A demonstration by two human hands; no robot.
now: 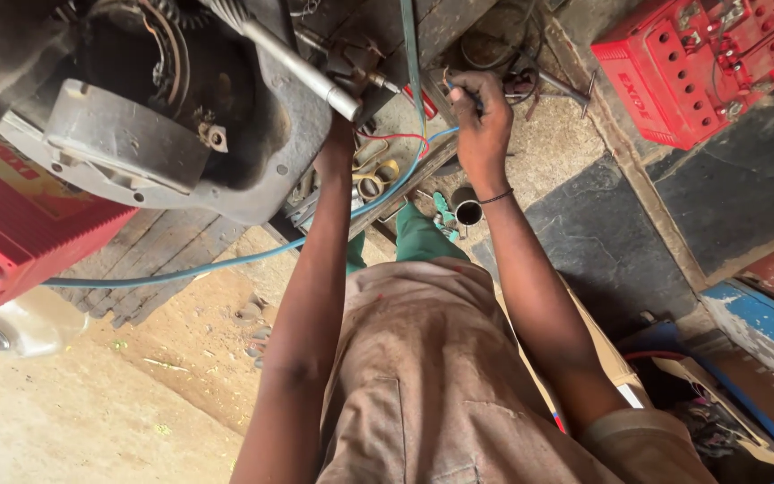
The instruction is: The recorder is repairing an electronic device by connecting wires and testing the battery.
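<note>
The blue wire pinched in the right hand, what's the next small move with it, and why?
Probably ease the wire end a little further toward the machine's metal parts. The right hand pinches the tip of the blue wire, which trails slack across the wooden planks. The left hand is mostly hidden behind the metal shaft, seemingly steadying something there.

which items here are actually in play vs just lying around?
In play:
right hand pinching wire ends
left hand at metal rod
engine casing
blue hose

Lying about:
red battery
metal cup
ring clamps
</note>
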